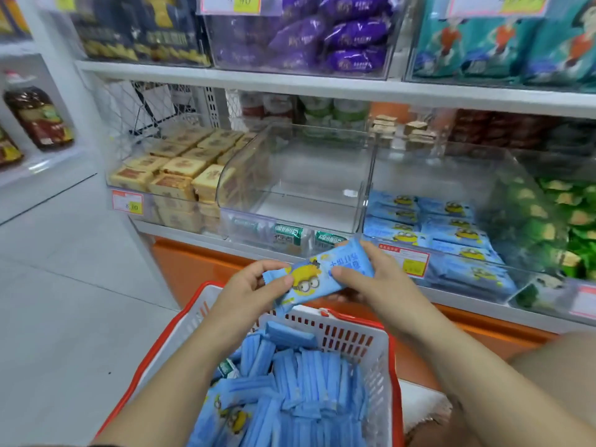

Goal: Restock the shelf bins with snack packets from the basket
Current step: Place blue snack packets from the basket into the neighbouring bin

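A light blue snack packet (317, 275) with a yellow cartoon figure is held between both hands above the basket. My left hand (254, 287) pinches its left end; my right hand (371, 279) grips its right end. Below them a red and white plastic basket (354, 337) holds several more blue packets (290, 391). On the shelf ahead, a clear bin (445, 233) at the right contains several of the same blue packets. The clear bin (290, 175) to its left is almost bare, with a few green and white packets low at its front.
A bin of yellow cake packets (174, 175) stands at the left, green packets (567, 221) at the far right. The upper shelf (290, 82) carries purple and teal bags. An orange base runs under the shelf. White floor (64, 285) lies at the left.
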Available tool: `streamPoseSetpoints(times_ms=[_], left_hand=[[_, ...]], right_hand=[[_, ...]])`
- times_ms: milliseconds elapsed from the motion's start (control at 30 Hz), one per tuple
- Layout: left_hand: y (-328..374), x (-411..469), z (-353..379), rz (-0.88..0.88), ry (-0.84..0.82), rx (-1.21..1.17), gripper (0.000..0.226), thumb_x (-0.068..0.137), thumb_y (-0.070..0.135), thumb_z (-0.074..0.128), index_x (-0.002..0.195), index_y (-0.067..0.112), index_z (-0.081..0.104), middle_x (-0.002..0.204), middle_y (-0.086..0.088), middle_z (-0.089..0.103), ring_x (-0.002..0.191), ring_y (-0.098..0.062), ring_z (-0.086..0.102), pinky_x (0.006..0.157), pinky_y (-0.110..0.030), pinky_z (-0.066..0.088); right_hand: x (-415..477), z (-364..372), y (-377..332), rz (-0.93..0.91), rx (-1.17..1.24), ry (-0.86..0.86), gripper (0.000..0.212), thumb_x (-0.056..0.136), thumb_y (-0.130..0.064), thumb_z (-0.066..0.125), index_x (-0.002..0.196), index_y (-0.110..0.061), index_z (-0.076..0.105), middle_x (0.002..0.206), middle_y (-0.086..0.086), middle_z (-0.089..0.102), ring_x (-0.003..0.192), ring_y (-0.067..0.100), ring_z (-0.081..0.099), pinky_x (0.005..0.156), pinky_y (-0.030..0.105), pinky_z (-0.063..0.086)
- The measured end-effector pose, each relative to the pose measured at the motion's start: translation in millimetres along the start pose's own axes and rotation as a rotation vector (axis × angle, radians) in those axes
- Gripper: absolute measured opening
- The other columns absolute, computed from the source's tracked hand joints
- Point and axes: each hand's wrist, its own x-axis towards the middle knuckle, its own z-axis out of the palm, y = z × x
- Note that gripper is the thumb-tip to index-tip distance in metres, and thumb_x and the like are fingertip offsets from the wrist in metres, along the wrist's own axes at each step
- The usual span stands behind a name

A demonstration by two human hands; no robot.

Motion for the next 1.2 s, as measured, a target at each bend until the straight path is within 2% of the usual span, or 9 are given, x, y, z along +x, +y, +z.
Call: streamPoseSetpoints(times_ms=[133, 200, 300, 467, 633, 733, 900, 1033, 1200], left_hand=[[38.5, -5.7, 27.3, 0.217, -0.021, 0.113, 0.025, 0.084, 0.007, 0.072, 0.106, 0.017, 0.065, 0.088, 0.002, 0.072, 0.079, -0.008, 0.067, 0.068, -0.017, 0.052], [49.6, -5.4, 50.2, 0.337, 0.033, 0.2, 0.024, 0.086, 0.002, 0.072, 0.1, 0.02, 0.065, 0.085, 0.005, 0.072, 0.078, -0.004, 0.067, 0.068, -0.016, 0.051], [58.3, 0.3, 83.1, 0.553, 0.134, 0.389, 0.025, 0.084, 0.011, 0.075, 0.092, 0.032, 0.063, 0.086, 0.011, 0.071, 0.084, -0.003, 0.067, 0.074, -0.021, 0.052], [67.0, 20.9, 120.4, 0.857, 0.147, 0.667, 0.016, 0.084, 0.032, 0.067, 0.098, 0.027, 0.061, 0.092, 0.014, 0.06, 0.084, -0.002, 0.059, 0.075, -0.029, 0.048], [65.8, 59.7, 130.1, 0.808, 0.007, 0.896, 0.034, 0.088, 0.034, 0.069, 0.12, 0.027, 0.059, 0.11, 0.012, 0.059, 0.1, -0.009, 0.06, 0.086, -0.036, 0.051], [64.6, 82.4, 138.0, 0.742, -0.087, 1.096, 0.031, 0.096, 0.026, 0.058, 0.127, 0.025, 0.059, 0.118, 0.005, 0.059, 0.109, -0.017, 0.059, 0.092, -0.041, 0.05], [66.9, 117.6, 166.9, 0.618, -0.297, 1.447, 0.039, 0.092, 0.003, 0.05, 0.125, 0.019, 0.063, 0.119, -0.009, 0.06, 0.114, -0.031, 0.058, 0.094, -0.046, 0.05], [69.3, 137.6, 190.3, 0.481, -0.473, 1.548, 0.031, 0.094, 0.003, 0.045, 0.121, 0.008, 0.06, 0.125, -0.017, 0.057, 0.113, -0.035, 0.057, 0.087, -0.043, 0.05], [70.8, 152.5, 204.4, 0.35, -0.642, 1.603, 0.034, 0.105, 0.019, 0.033, 0.122, 0.001, 0.057, 0.132, -0.02, 0.055, 0.12, -0.036, 0.052, 0.094, -0.037, 0.042]], right_hand=[[-2.8, -13.2, -35.4, -0.09, 0.231, 0.191, 0.036, 0.088, -0.005, 0.069, 0.117, -0.013, 0.051, 0.073, 0.004, 0.071, 0.06, 0.015, 0.064, 0.061, 0.028, 0.054], [-5.5, -18.5, -45.5, -0.116, 0.291, 0.292, 0.046, 0.083, -0.01, 0.074, 0.122, -0.013, 0.05, 0.08, 0.005, 0.072, 0.064, 0.016, 0.066, 0.069, 0.036, 0.056], [-11.6, -24.7, -51.5, -0.124, 0.289, 0.38, 0.066, 0.073, -0.023, 0.083, 0.129, -0.017, 0.048, 0.104, 0.011, 0.072, 0.078, 0.02, 0.072, 0.083, 0.046, 0.059], [-4.6, -46.0, -58.4, -0.177, 0.226, 0.436, 0.066, 0.078, -0.016, 0.082, 0.133, -0.019, 0.047, 0.112, 0.01, 0.069, 0.09, 0.021, 0.073, 0.085, 0.046, 0.059], [28.5, -93.6, -65.7, -0.2, -0.004, 0.468, 0.063, 0.073, -0.017, 0.084, 0.125, -0.025, 0.05, 0.107, 0.005, 0.068, 0.088, 0.025, 0.073, 0.087, 0.05, 0.057], [56.6, -122.1, -62.2, -0.228, -0.185, 0.448, 0.059, 0.077, -0.009, 0.081, 0.124, -0.022, 0.047, 0.11, 0.004, 0.065, 0.088, 0.023, 0.071, 0.081, 0.04, 0.058], [109.0, -153.0, -46.9, -0.192, -0.66, 0.297, 0.039, 0.073, -0.017, 0.081, 0.094, -0.028, 0.05, 0.082, -0.008, 0.062, 0.08, 0.016, 0.064, 0.071, 0.034, 0.051], [133.5, -163.4, -36.0, -0.163, -0.888, 0.107, 0.048, 0.077, -0.017, 0.079, 0.11, -0.02, 0.044, 0.089, -0.014, 0.052, 0.075, 0.005, 0.055, 0.056, 0.012, 0.038], [154.0, -177.3, -27.9, -0.094, -1.013, 0.007, 0.042, 0.074, -0.018, 0.08, 0.106, -0.022, 0.053, 0.109, -0.001, 0.061, 0.1, 0.019, 0.059, 0.08, 0.03, 0.048]])
